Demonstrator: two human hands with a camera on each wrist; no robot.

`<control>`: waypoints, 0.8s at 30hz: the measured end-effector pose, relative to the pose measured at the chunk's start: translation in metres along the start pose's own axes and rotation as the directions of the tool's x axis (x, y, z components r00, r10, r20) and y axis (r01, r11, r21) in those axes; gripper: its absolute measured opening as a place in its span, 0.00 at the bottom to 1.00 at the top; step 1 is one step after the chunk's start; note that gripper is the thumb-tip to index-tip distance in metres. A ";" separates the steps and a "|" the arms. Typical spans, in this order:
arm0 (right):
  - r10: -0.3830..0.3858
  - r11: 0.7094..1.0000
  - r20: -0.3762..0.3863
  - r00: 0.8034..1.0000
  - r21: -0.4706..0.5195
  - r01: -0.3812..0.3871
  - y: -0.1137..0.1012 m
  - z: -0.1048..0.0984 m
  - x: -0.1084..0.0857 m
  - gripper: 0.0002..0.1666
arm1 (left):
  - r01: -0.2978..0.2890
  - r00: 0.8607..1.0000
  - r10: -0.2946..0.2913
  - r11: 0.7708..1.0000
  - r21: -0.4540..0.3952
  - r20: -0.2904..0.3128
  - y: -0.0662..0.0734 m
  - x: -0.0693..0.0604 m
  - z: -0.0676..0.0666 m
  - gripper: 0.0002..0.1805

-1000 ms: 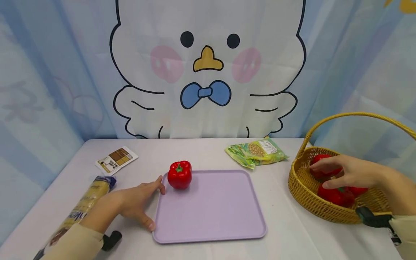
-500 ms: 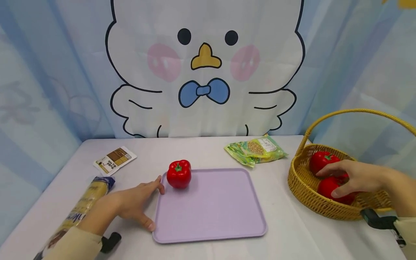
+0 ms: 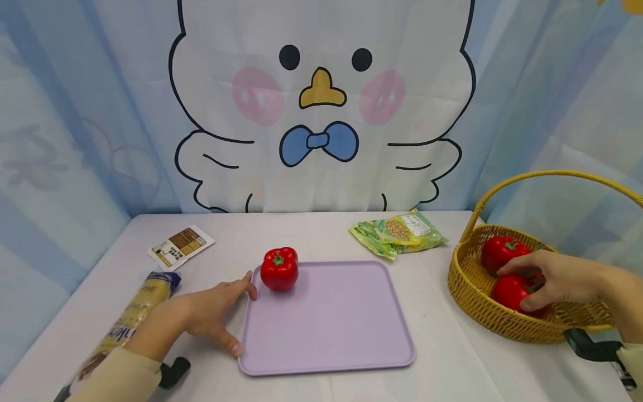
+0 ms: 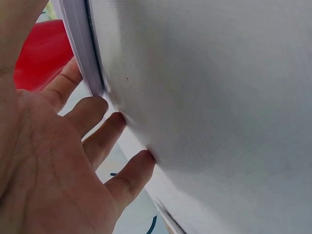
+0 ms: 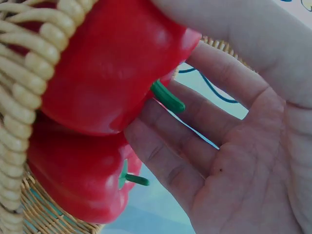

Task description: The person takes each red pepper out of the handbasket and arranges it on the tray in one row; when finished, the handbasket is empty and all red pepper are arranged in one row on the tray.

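In the head view, my right hand (image 3: 567, 279) reaches into the yellow wicker basket (image 3: 467, 296). Its thumb and fingers curl round the nearer red bell pepper (image 3: 508, 291), whose green stem shows beside my fingers in the right wrist view. Another red bell pepper (image 3: 502, 251) lies against it in the basket. My left hand (image 3: 208, 315), fingers spread, touches the left edge of a pale purple tray (image 3: 331, 318) with thumb and index finger. A red bell pepper (image 3: 279, 271) sits upright in the tray's far left corner.
A long yellow packet (image 3: 128, 318) lies under and beside my left forearm. Behind it is a small brown-and-white sachet (image 3: 182, 247). A green packet (image 3: 398, 233) lies beyond the tray. The basket's tall handle (image 3: 552, 174) arches above its far side.
My right hand has shifted slightly right and settled on the nearer pepper; the peppers in the basket have moved a little, and the far one shows more. The left hand stays on the tray.
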State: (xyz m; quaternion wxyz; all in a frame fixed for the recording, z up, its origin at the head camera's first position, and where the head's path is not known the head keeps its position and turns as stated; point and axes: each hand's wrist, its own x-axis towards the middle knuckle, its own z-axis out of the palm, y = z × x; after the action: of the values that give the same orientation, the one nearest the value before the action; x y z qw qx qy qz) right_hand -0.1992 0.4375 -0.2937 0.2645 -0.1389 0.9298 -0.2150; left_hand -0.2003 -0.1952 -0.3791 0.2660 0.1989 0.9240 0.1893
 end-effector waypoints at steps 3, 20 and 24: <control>-0.039 0.998 -0.042 0.998 -0.060 0.036 0.000 0.002 0.000 0.36 | 0.003 1.000 -0.003 1.000 -0.006 0.006 0.001 0.000 0.000 0.54; -0.138 0.990 -0.243 0.960 -0.075 0.123 -0.016 0.010 0.005 0.33 | 0.018 1.000 -0.018 1.000 -0.004 0.020 0.001 -0.002 0.000 0.54; -0.160 0.986 -0.291 0.943 -0.084 0.142 -0.019 0.011 0.007 0.33 | 0.006 1.000 -0.006 1.000 0.005 0.009 0.000 -0.001 -0.001 0.54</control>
State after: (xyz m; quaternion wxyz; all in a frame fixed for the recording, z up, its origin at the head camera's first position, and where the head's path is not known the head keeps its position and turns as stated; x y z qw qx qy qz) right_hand -0.1960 0.4147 -0.2958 0.1002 -0.1840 0.9517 -0.2243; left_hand -0.1998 -0.1956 -0.3776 0.2702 0.1977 0.9239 0.1853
